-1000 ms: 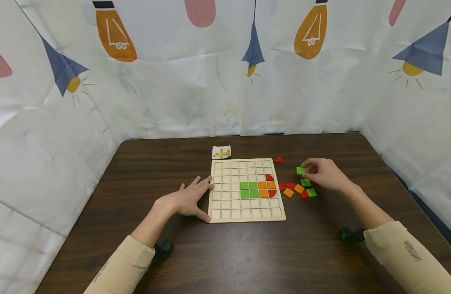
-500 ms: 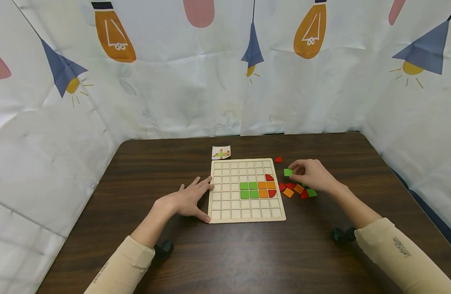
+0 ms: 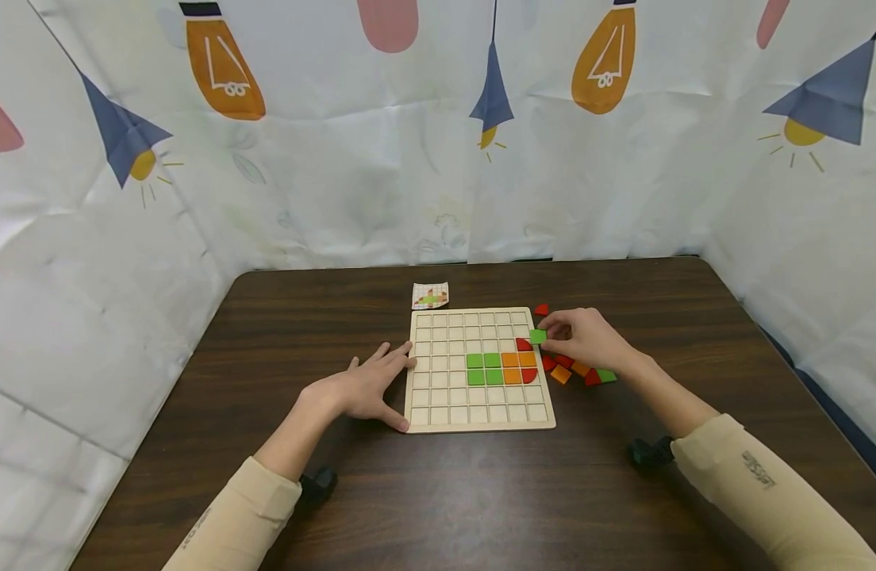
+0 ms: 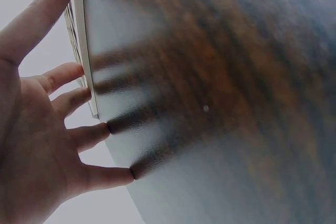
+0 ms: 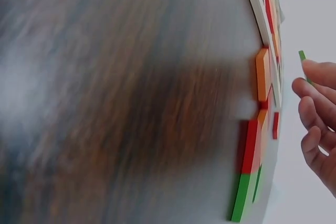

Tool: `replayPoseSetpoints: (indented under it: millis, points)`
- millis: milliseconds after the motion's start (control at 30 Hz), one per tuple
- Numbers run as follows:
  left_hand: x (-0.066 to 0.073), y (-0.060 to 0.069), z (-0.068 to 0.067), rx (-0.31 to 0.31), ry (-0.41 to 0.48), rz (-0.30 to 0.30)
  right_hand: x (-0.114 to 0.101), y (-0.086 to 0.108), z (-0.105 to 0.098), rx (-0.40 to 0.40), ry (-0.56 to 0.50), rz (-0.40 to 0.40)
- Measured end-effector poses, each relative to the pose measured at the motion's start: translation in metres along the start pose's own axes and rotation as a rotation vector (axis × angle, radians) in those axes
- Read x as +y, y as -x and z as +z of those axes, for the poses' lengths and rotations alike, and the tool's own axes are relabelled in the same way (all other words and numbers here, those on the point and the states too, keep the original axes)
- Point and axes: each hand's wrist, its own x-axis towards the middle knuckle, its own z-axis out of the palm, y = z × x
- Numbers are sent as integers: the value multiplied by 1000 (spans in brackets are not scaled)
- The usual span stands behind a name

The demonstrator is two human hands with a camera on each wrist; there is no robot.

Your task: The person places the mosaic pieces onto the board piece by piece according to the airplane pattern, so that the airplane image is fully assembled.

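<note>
A pale wooden grid board [image 3: 448, 400] lies on the dark table. Set in its cells are green squares [image 3: 484, 369], orange squares [image 3: 511, 368] and two red rounded pieces [image 3: 528, 375]. My left hand [image 3: 363, 386] rests at the board's left edge with fingers spread, thumb and fingertips touching the rim; the left wrist view shows the fingers straight. Between thumb and finger my right hand [image 3: 588, 337] pinches a green square tile [image 3: 538, 337], held above the board's right edge. In the right wrist view that tile [image 5: 302, 56] is seen nearly edge-on, raised off the table.
Right of the board lie loose tiles: an orange one [image 3: 561, 374], a red one [image 3: 593, 377], a green one [image 3: 606, 375] and several others, partly under my right hand. A red piece [image 3: 541, 310] lies near the top right corner. A small pattern card [image 3: 430, 296] sits behind the board.
My right hand has moved left with the green tile, from over the loose pieces to the board's right edge. The left hand has stayed in place.
</note>
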Motion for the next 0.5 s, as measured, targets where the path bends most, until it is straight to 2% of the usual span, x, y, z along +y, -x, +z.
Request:
replayPoseSetpoints:
  millis: [500]
  points:
    - [0,-1,1,5,5,7,-25,-16,26,-59,-34,-68]
